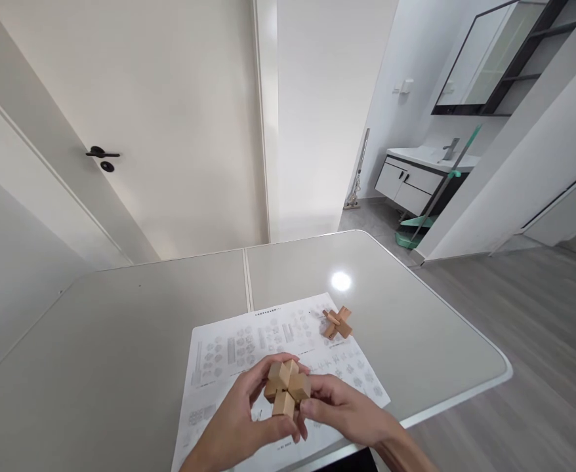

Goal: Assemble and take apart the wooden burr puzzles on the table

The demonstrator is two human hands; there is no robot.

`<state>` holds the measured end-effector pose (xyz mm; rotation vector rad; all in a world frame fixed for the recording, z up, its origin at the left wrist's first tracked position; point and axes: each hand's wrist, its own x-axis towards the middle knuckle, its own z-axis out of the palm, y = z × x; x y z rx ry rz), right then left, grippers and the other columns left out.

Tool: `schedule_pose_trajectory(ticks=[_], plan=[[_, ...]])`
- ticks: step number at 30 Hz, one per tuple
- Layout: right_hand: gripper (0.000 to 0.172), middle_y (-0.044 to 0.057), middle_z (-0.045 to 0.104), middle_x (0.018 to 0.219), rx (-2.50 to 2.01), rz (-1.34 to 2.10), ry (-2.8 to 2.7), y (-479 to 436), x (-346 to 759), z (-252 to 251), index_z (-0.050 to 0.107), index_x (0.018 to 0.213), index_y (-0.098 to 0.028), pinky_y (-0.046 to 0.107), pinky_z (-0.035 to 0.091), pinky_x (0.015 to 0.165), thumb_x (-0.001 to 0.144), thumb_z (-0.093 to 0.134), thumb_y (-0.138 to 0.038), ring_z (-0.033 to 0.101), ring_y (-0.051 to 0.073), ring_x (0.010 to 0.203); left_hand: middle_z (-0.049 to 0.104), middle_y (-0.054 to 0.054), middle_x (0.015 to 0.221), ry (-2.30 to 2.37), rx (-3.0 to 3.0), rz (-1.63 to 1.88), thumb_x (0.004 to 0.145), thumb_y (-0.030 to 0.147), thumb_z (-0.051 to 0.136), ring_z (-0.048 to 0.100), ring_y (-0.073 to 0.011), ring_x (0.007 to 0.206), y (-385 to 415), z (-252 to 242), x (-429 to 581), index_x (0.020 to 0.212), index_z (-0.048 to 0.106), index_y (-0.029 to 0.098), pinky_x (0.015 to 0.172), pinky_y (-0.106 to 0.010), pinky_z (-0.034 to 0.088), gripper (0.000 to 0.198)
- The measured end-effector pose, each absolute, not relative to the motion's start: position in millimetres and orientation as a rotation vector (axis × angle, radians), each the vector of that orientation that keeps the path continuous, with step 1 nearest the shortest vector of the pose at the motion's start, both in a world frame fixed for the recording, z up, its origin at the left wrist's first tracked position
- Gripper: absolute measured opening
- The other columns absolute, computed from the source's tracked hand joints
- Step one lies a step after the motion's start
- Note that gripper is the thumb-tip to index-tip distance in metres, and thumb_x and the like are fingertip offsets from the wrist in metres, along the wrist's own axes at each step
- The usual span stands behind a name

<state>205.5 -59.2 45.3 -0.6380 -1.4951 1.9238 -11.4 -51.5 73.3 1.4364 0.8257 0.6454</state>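
A light wooden burr puzzle (288,389) made of interlocking blocks is held between both hands, above a printed sheet. My left hand (248,413) wraps round its left side, with the thumb along the bottom and fingers behind. On the right side, my right hand (342,408) pinches the puzzle between thumb and fingers. Beneath them lies the white instruction sheet (209,373), covered with rows of small grey diagrams. A second wooden puzzle (338,323), cross-shaped and darker, rests at the sheet's upper right edge, apart from the hands.
The grey table (121,354) has a pale rim and a seam across it. Beyond it stands a white door (180,118) with a black handle (103,153). At the far right are a washbasin cabinet (411,180), a mop (359,170) and a green dustpan (409,236).
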Motion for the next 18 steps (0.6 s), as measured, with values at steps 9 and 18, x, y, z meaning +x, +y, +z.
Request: schedule_pose_trajectory(ticks=[9, 18], plan=[[0.036, 0.001, 0.060, 0.075, -0.883, 1.632, -1.495, -67.9, 203.8, 39.9, 0.072, 0.080, -0.020, 0.029, 0.048, 0.076, 0.090, 0.068, -0.054, 0.055, 0.018, 0.074, 0.070, -0.005, 0.126, 0.961, 1.675, 0.608, 0.074, 0.043, 0.085, 0.063, -0.0298, 0.115, -50.2, 96.8, -4.8, 0.126, 0.064, 0.031, 0.104, -0.040, 0.049, 0.058], [0.027, 0.002, 0.067, 0.076, -1.191, 1.174, -1.439, -78.3, 194.0, 26.3, 0.078, 0.099, -0.020, 0.027, 0.049, 0.070, 0.092, 0.066, -0.043, 0.055, 0.019, 0.072, 0.067, -0.005, 0.138, 1.215, 1.854, 0.666, 0.077, 0.038, 0.085, 0.063, -0.0309, 0.124, -59.5, 75.4, 1.7, 0.137, 0.058, 0.037, 0.108, -0.046, 0.050, 0.066]])
